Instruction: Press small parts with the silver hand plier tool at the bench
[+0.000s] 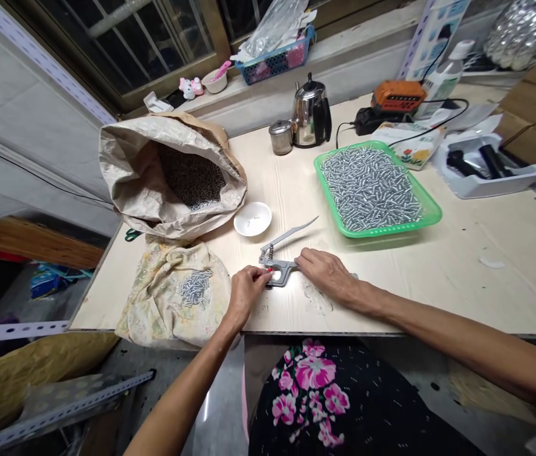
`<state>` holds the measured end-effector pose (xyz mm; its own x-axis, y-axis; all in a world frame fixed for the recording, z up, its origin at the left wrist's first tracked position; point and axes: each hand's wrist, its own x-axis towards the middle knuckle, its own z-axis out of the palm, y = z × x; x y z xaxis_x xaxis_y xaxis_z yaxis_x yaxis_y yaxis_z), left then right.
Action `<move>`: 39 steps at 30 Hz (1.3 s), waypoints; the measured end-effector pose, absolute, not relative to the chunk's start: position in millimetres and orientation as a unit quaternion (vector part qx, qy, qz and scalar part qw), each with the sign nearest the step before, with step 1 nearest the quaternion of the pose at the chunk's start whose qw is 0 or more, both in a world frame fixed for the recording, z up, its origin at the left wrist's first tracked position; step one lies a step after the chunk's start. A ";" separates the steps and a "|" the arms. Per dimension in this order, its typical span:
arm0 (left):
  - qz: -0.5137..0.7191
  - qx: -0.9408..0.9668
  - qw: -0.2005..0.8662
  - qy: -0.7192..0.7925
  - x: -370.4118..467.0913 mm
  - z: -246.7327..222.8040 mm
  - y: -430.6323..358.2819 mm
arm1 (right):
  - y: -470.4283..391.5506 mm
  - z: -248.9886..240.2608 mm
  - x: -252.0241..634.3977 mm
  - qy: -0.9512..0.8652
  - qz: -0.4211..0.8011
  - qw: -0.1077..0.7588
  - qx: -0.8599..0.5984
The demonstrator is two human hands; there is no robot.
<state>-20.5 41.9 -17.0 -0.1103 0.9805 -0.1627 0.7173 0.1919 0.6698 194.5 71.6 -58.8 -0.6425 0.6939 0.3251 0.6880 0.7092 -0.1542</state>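
Grey hand press pliers (283, 269) with a spring and a red piece at the jaw lie on the table, their upper handle raised away from the lower one. My right hand (327, 272) is closed around the end of the lower handle. At the jaw, my left hand (249, 288) is pinched beside the red piece; whatever its fingertips hold is too small to make out. A heap of small silvery metal pins (195, 288) rests on a floral cloth (154, 304) to the left. Behind the pliers is a white dish (252, 219) with a few tiny pieces in it.
A green tray (386, 232) full of silvery pins stands at the right. On the left, an open sack (130, 177) holds many small dark metal pieces. A kettle (311, 114), a lidded metal pot (281, 137) and an orange battery (398, 96) stand at the back.
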 end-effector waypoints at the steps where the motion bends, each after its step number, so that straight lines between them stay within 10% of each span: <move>1: 0.217 0.598 0.295 0.713 -20.7 -16.0 40.8 | 70.3 -57.6 195.0 -0.907 0.001 0.188 -0.377; 23: 0.073 0.795 0.110 0.592 -22.2 -7.3 33.9 | 66.9 -79.0 193.8 -0.900 -0.086 0.250 -0.347; 39: 0.192 0.672 0.199 0.687 -20.4 -28.2 25.8 | 63.1 -71.8 192.8 -0.887 -0.131 0.281 -0.342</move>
<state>-20.4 25.8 -28.2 -0.0178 0.9997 -0.0154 0.8471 0.0233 0.5310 192.8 63.1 -71.8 -0.6075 0.5333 0.5887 0.6810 0.7311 0.0405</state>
